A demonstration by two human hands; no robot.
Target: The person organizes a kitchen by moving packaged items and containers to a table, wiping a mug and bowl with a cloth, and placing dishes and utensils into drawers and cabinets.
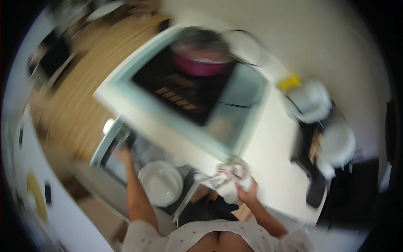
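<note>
My left hand point(122, 152) reaches into a pulled-out drawer point(104, 141) at the lower left, at a small dark or clear round vessel point(123, 134); blur hides whether the fingers close on it. Nearer me in the drawer lies a white plate or shallow bowl point(160, 183). My right hand point(248, 191) grips a white item point(228, 192), perhaps a cup or bowl, at the counter's near edge. A patterned white cloth point(231, 171) is bunched against that item.
A black cooktop point(185, 82) bears a magenta pot point(201, 64) with a glass lid. To the right on the white counter point(270, 151) are a white appliance point(310, 100), a yellow item point(289, 82), a dark rack point(310, 170) and a white bowl point(337, 145). Wooden flooring point(85, 78) shows left.
</note>
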